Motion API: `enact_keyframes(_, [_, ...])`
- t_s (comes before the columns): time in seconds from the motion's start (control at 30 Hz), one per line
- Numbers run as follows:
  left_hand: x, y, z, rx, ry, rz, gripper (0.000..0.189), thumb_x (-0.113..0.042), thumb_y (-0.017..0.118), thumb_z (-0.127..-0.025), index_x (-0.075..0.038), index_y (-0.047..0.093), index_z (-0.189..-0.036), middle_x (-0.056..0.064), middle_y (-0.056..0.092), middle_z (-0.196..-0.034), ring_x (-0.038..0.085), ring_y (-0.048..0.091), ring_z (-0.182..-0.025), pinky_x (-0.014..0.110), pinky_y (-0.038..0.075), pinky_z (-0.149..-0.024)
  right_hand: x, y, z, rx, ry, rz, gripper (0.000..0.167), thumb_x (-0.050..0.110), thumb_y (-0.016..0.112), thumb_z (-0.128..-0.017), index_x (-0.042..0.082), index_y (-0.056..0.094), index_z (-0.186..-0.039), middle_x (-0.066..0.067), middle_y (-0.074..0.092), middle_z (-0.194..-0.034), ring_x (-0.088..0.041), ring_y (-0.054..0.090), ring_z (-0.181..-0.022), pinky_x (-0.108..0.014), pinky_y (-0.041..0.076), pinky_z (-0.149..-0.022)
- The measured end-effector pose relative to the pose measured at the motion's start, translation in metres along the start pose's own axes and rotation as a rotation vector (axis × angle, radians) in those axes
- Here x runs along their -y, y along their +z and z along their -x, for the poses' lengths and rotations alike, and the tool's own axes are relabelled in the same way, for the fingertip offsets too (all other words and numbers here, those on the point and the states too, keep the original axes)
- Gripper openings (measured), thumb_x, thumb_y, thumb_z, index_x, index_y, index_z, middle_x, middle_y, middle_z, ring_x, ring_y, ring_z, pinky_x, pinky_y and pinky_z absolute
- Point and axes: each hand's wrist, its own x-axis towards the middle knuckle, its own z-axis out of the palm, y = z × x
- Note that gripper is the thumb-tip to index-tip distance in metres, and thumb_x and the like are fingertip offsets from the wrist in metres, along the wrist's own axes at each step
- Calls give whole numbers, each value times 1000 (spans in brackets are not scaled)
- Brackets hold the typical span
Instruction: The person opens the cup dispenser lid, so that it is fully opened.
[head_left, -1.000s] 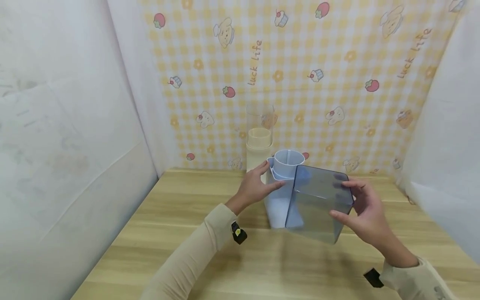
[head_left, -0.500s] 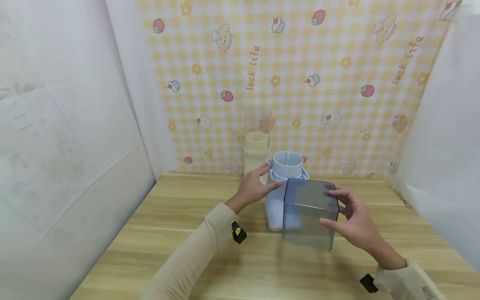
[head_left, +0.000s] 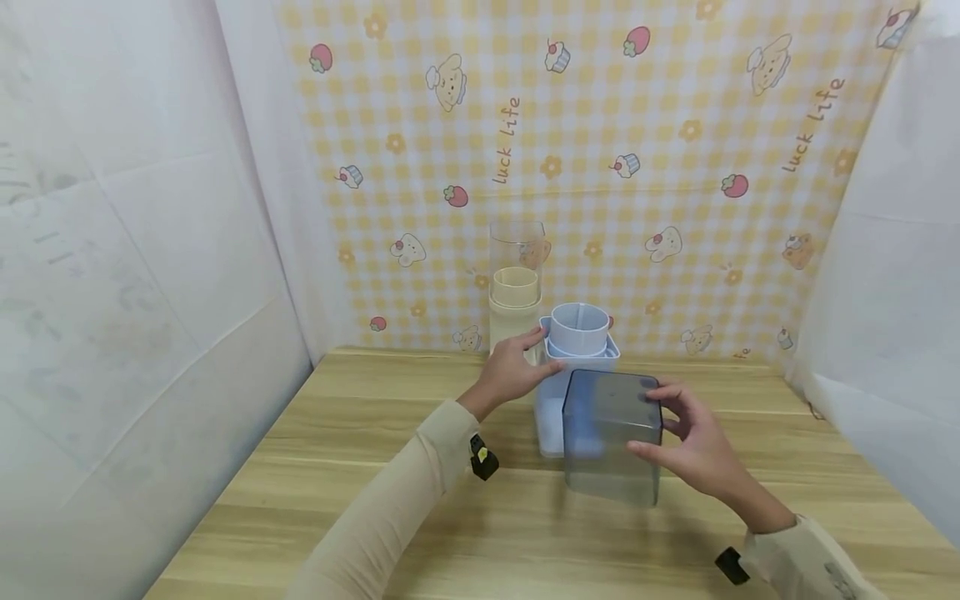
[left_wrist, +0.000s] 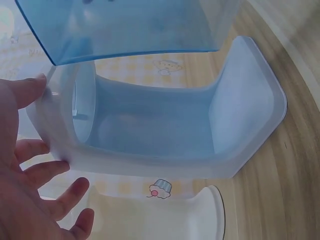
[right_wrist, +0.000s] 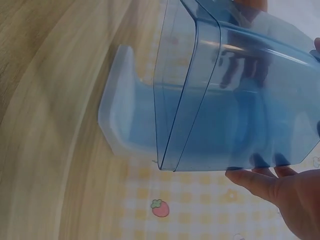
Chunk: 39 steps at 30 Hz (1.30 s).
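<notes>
A light blue plastic dispenser stand, with a round collar on top and a flat foot, stands upright on the table. My left hand grips its top edge, thumb on one side and fingers on the other, as the left wrist view of the stand shows. My right hand holds a clear, blue-tinted square container by its closed end, thumb and fingers on opposite sides. The container is in front of the stand, off the table, with its open rim facing down in the head view.
Behind the stand is a cream dispenser with a clear cylinder on top. A checked cloth hangs at the back of the wooden table. White sheets hang on the left and right.
My right hand has moved left and slightly down with the container, which has gone from tilted to more nearly upright. My left hand stays on the stand.
</notes>
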Motion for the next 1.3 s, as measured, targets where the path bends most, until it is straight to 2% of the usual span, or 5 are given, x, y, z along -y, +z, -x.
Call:
enact_keyframes(0.3, [0, 1, -10, 1, 9, 7, 65, -41, 69, -91, -4, 52, -142, 8, 49, -147, 25, 47, -135, 39, 39, -109, -10, 4, 0, 32, 20, 21, 60, -7, 86, -69, -5, 50, -117, -24, 45, -133, 1, 49, -117, -14, 48, -87])
enact_keyframes(0.67, [0, 4, -25, 11, -64, 0, 63, -45, 68, -92, -11, 53, -143, 5, 50, -147, 24, 46, -136, 43, 41, -108, -18, 5, -1, 72, 63, 90, 59, 4, 88, -72, -3, 51, -117, -23, 46, -138, 9, 44, -119, -17, 46, -90])
enact_keyframes(0.73, [0, 5, -27, 9, -74, 6, 62, -45, 68, -91, -12, 54, -142, 4, 51, -146, 24, 46, -136, 44, 41, -107, -20, 6, -1, 78, 73, 102, 59, 6, 88, -72, -2, 51, -117, -23, 46, -139, 2, 47, -121, -22, 48, -91])
enact_keyframes(0.97, [0, 8, -35, -11, -113, 0, 60, -47, 69, -90, -15, 57, -140, 2, 53, -144, 24, 48, -134, 50, 46, -101, -27, 7, -1, 93, 81, 120, 59, 8, 89, -72, 0, 52, -118, -24, 43, -142, -40, 48, -123, -53, 49, -92])
enact_keyframes(1.3, [0, 10, -47, -19, -154, -38, 59, -47, 69, -90, -19, 57, -140, 3, 52, -146, 22, 51, -131, 50, 48, -94, -33, 8, -3, 108, 87, 93, 59, 8, 89, -72, 1, 51, -116, -24, 42, -144, -42, 48, -126, -56, 46, -93])
